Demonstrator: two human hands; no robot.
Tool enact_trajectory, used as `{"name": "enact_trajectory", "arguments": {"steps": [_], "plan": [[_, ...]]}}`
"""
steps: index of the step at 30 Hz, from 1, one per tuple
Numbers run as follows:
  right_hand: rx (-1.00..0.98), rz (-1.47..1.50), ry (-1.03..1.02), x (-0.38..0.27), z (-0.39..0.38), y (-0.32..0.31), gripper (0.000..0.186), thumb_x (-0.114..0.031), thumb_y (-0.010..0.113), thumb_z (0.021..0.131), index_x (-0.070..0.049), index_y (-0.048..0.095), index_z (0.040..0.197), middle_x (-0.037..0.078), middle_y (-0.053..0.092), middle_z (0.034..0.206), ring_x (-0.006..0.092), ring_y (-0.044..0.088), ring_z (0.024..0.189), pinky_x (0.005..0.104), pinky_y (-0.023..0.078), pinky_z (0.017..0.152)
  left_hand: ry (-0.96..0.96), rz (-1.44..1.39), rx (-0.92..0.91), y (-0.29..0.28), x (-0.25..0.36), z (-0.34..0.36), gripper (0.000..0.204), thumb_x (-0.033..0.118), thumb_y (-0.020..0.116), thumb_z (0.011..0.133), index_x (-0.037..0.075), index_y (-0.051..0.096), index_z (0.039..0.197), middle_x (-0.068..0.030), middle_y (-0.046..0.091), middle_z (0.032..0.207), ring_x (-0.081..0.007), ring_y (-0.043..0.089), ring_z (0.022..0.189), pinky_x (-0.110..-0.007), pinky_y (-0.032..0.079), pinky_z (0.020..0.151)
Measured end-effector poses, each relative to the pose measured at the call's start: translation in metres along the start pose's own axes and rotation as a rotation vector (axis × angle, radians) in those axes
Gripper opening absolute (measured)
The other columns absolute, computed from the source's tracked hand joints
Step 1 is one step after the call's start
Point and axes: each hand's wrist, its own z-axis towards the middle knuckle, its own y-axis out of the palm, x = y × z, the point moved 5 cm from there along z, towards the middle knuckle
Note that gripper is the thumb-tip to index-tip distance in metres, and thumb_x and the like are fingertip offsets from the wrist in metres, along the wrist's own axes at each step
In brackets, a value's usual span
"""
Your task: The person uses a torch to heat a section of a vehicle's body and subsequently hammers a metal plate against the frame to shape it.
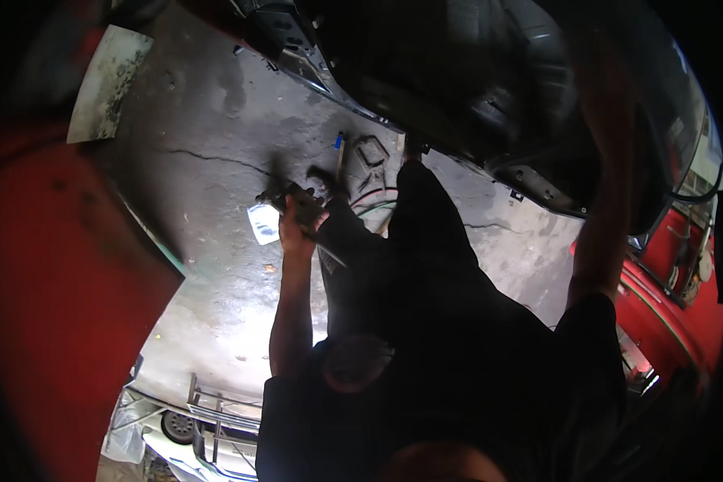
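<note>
My left hand [296, 221] is wrapped round a dark, elongated tool [313, 213], whose exact kind I cannot make out, held low beside my left leg. A bright white patch or sheet [263, 222] shows just left of it. My right arm [598, 241] is raised along a large dark vehicle panel [450, 72], and the hand at its end is lost in shadow. On the grey floor [209, 120] by my feet are a blue-tipped wooden-handled tool [340, 143], a metal clamp-like frame [371, 151], and red and green hoses [375, 194].
A large red panel [64, 281] fills the left side, with a worn white panel [108, 84] above it. More red bodywork [667, 273] stands at the right. At the lower left are a white car [177, 442], a metal rack [217, 414] and clear plastic sheeting [124, 434].
</note>
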Motion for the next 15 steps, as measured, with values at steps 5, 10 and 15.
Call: {"name": "enact_trajectory", "arguments": {"steps": [5,10,15], "plan": [[-0.053,0.703,0.753,-0.067,0.006,0.176,0.046,-0.008,0.061,0.099,-0.012,0.051,0.143,0.025,0.066,0.111,0.0458,0.066,0.095,0.0526,0.052,0.077,0.015,0.072,0.001,0.052,-0.003,0.007,0.044,0.04,0.056,0.106,0.006,0.052,0.135,-0.0186,0.057,0.132,-0.0414,0.06,0.116,-0.053,0.065,0.078],[0.006,0.79,0.752,-0.185,-0.027,0.339,0.041,-0.018,0.061,0.1,-0.002,0.058,0.138,0.024,0.068,0.12,0.0415,0.067,0.102,0.0473,0.056,0.084,0.041,0.009,-0.005,0.112,-0.034,0.025,0.045,0.039,0.052,0.108,0.012,0.046,0.144,-0.0143,0.053,0.134,-0.0359,0.056,0.119,-0.047,0.059,0.086],[-0.089,1.167,0.783,-0.21,-0.009,0.281,0.024,-0.027,0.062,0.105,-0.013,0.068,0.122,0.009,0.075,0.09,0.0214,0.073,0.08,0.0361,0.057,0.073,0.092,0.075,0.05,0.143,-0.062,0.043,0.049,0.042,0.045,0.11,0.007,0.044,0.145,-0.016,0.052,0.135,-0.0369,0.055,0.12,-0.052,0.053,0.096]]}}
